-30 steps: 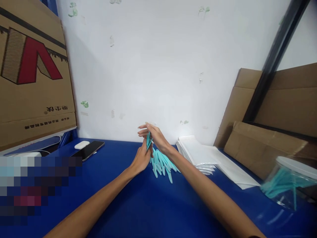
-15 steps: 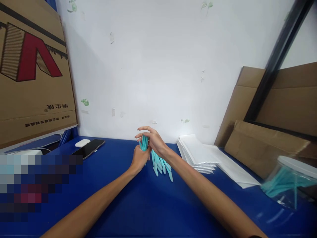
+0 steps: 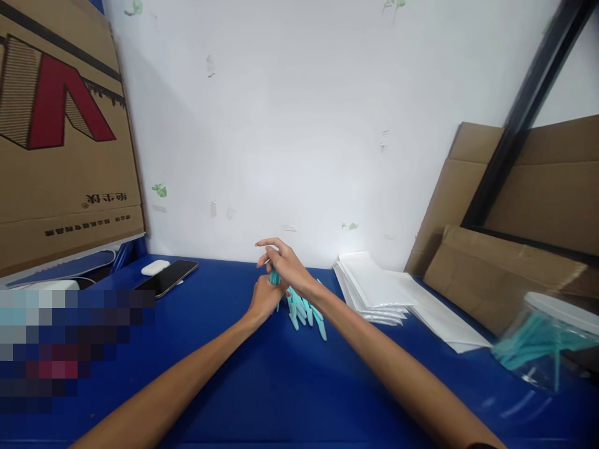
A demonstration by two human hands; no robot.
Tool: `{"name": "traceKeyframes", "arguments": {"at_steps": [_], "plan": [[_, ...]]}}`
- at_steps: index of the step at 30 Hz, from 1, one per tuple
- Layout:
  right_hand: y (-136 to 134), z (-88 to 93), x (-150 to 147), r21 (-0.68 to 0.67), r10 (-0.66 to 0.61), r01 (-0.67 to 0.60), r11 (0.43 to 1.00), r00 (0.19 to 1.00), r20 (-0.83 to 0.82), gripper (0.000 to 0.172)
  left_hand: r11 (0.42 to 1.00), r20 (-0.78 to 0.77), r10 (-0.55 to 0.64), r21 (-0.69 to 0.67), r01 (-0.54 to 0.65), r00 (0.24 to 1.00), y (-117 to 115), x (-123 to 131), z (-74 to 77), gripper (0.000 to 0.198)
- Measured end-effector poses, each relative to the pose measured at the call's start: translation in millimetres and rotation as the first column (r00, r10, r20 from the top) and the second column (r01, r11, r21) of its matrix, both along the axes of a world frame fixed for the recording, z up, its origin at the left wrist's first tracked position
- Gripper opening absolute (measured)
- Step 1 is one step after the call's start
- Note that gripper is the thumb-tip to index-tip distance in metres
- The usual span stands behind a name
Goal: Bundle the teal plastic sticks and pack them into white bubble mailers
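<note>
My left hand (image 3: 266, 297) is closed round an upright bundle of turquoise sticks (image 3: 274, 276) near the middle of the blue table. Just above it, my right hand (image 3: 285, 265) bends over the top of the bundle, two fingers reaching out to the left. Its thumb and fingertips partly cover the bundle, so whether it grips any stick is unclear. Several loose turquoise sticks with flat, pale ends (image 3: 302, 310) lie in a pile right of my left hand, partly behind my right wrist.
A stack of white sheets or bags (image 3: 374, 287) lies right of the pile. Farther right is a clear jar of turquoise sticks (image 3: 545, 343). A phone (image 3: 174, 279) and a white case (image 3: 155, 267) lie left. Cardboard (image 3: 505, 280) stands right, a large box (image 3: 70, 125) left.
My right hand has come down over the bundle and covers more of it. Less of the sticks shows above my left hand, which remains closed round them.
</note>
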State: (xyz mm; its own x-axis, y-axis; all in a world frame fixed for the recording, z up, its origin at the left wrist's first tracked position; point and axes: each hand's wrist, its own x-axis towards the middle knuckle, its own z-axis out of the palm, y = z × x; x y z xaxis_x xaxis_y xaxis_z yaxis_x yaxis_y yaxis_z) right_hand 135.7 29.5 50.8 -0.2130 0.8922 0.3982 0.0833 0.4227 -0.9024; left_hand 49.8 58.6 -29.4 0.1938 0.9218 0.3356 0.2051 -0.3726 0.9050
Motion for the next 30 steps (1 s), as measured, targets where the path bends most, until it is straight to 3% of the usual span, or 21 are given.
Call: {"name": "traceKeyframes", "arguments": {"at_steps": [6,13,18,21,25,30], "plan": [[9,-5.9,-1,0.019,-0.068,0.073,0.997,0.977,-0.204,0.024,0.997,0.03,-0.042,-0.064,0.044,0.999,0,5,-5.4,0.035],[13,-20.5,-3,-0.044,-0.125,0.117,0.992,0.939,-0.319,0.027,0.978,0.01,-0.183,-0.101,0.183,0.983,-2,2,-2.2,0.028],[12,-20.2,-3,-0.12,-0.091,0.052,0.991,0.934,-0.345,0.021,0.982,0.044,-0.16,-0.096,0.164,0.986,-3,6,-5.7,0.03],[12,-19.2,-4,-0.153,-0.152,0.099,0.983,0.907,-0.393,0.017,0.982,0.059,-0.147,-0.108,0.152,0.987,-5,9,-5.5,0.03],[12,-9.1,-3,-0.171,-0.245,0.186,0.968,0.856,-0.455,0.018,0.971,0.08,-0.2,-0.116,0.209,0.977,-11,8,7.8,0.03],[8,11.7,6,-0.202,-0.222,0.143,0.969,0.867,-0.447,0.018,0.909,0.152,-0.363,-0.157,0.385,0.919,-30,6,32.2,0.025]]}}
